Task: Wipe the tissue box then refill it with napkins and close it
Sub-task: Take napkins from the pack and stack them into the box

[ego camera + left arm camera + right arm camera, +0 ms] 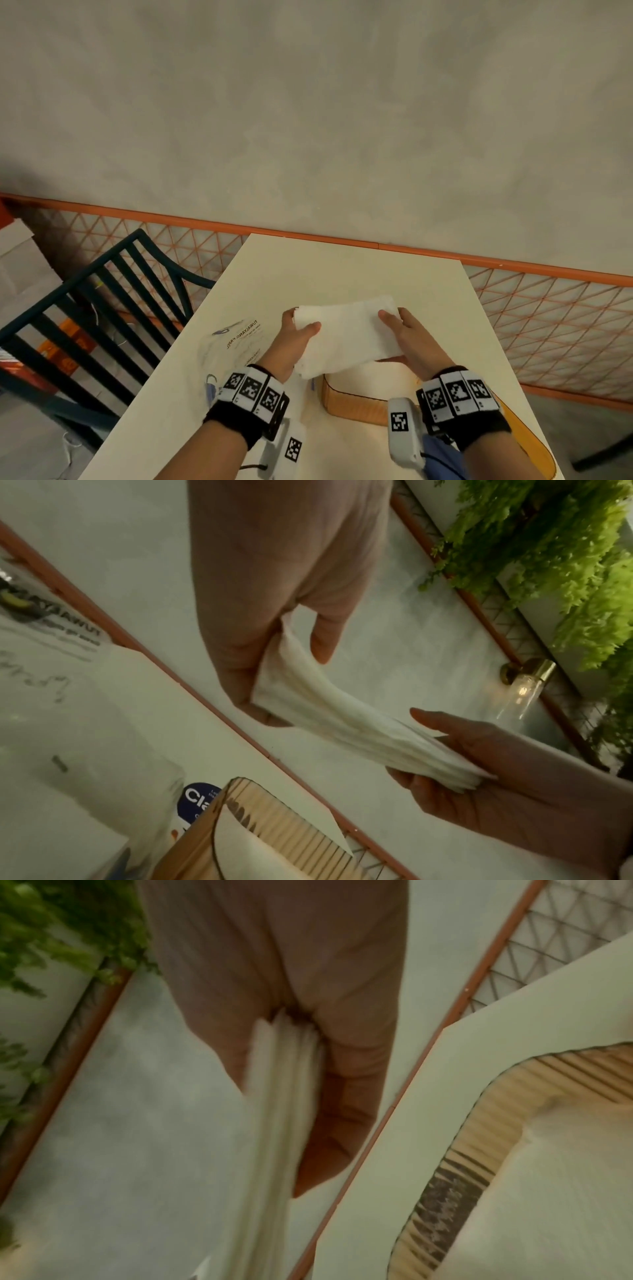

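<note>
A thick stack of white napkins [346, 334] hangs in the air over the table, held at both ends. My left hand [297, 334] pinches its left end, thumb on top. My right hand [402, 330] grips the right end, thumb on top and fingers beneath. In the left wrist view the napkins [329, 718] sag between my left hand [274, 653] and my right hand [455, 753]. The right wrist view shows the napkins [284, 1085] edge-on in my right hand [284, 1053]. Below them stands the open wooden tissue box [352, 404], its ribbed wall [291, 834] and pale inside [548, 1191] in view.
An opened clear napkin wrapper [236, 342] with print lies on the cream table [342, 274], left of the box. A dark slatted chair [92, 308] stands at the table's left. An orange lattice rail [548, 308] runs behind, with green plants [565, 561] and a wall lamp [524, 685] beyond.
</note>
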`<control>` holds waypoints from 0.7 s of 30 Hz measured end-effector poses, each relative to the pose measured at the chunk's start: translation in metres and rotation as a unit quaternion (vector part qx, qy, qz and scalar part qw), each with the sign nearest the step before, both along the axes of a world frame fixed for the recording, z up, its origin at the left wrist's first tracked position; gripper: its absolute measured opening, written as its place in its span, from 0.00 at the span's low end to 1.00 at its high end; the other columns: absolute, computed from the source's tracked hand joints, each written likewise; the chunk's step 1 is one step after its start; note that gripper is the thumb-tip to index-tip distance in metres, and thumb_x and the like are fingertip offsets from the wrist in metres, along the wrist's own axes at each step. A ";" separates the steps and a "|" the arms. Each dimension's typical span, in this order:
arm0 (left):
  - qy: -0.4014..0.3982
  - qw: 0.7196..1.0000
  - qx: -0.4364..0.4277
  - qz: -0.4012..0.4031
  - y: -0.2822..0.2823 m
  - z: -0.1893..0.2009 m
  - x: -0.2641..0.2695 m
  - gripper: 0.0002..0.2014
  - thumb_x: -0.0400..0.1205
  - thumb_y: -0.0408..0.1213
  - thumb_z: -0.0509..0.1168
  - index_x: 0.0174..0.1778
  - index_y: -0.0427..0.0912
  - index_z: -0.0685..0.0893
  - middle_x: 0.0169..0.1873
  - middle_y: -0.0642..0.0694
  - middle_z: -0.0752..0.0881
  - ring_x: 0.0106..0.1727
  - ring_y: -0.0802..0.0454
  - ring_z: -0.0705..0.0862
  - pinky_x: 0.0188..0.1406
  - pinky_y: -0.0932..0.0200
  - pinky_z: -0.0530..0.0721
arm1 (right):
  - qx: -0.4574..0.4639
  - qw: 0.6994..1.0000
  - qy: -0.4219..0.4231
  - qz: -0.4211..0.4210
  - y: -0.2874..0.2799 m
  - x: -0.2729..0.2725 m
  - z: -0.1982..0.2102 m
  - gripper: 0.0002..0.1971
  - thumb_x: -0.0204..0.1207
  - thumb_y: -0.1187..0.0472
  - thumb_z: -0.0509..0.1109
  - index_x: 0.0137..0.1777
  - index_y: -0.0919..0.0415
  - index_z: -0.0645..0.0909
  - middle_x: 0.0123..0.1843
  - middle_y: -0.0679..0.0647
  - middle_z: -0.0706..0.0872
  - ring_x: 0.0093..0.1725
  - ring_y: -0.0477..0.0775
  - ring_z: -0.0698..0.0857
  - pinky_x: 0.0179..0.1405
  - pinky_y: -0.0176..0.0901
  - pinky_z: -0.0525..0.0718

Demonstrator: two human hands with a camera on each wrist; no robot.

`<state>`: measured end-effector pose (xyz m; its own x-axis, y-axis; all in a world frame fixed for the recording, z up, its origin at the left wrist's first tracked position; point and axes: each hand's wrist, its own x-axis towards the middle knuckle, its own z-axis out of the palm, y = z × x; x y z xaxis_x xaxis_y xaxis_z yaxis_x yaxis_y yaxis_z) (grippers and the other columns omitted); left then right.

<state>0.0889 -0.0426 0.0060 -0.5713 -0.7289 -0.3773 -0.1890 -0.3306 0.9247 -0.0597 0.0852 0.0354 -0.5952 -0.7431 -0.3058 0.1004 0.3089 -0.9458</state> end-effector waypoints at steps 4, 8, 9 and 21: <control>-0.030 0.997 -0.041 -0.052 0.004 0.005 -0.020 0.32 0.83 0.34 0.62 0.78 0.53 0.51 0.65 0.43 0.73 0.58 0.44 0.77 0.59 0.47 0.79 | 0.038 0.999 0.022 0.025 0.004 -0.004 0.001 0.13 0.83 0.53 0.58 0.64 0.56 0.69 0.60 0.55 0.79 0.56 0.57 0.81 0.42 0.53 0.89; -0.073 0.987 -0.115 -0.086 0.009 -0.003 -0.043 0.35 0.83 0.26 0.56 0.81 0.50 0.47 0.61 0.41 0.74 0.53 0.45 0.77 0.52 0.54 0.80 | 0.105 0.987 0.117 -0.036 0.007 -0.028 -0.018 0.16 0.82 0.60 0.60 0.66 0.65 0.72 0.63 0.61 0.80 0.61 0.63 0.80 0.58 0.57 0.83; -0.086 0.983 -0.134 -0.096 0.010 -0.005 -0.047 0.35 0.82 0.25 0.56 0.81 0.49 0.46 0.57 0.41 0.75 0.51 0.45 0.77 0.46 0.57 0.79 | 0.140 0.977 0.149 -0.052 0.009 -0.035 -0.025 0.16 0.80 0.62 0.61 0.66 0.68 0.73 0.64 0.63 0.80 0.62 0.64 0.80 0.60 0.54 0.81; -0.320 0.872 -0.299 -0.217 0.022 -0.054 -0.075 0.42 0.81 0.23 0.56 0.82 0.49 0.37 0.44 0.42 0.77 0.45 0.48 0.76 0.45 0.58 0.76 | 0.382 0.886 0.261 0.032 0.016 -0.042 -0.081 0.18 0.78 0.62 0.64 0.66 0.67 0.76 0.67 0.61 0.81 0.67 0.60 0.80 0.63 0.44 0.78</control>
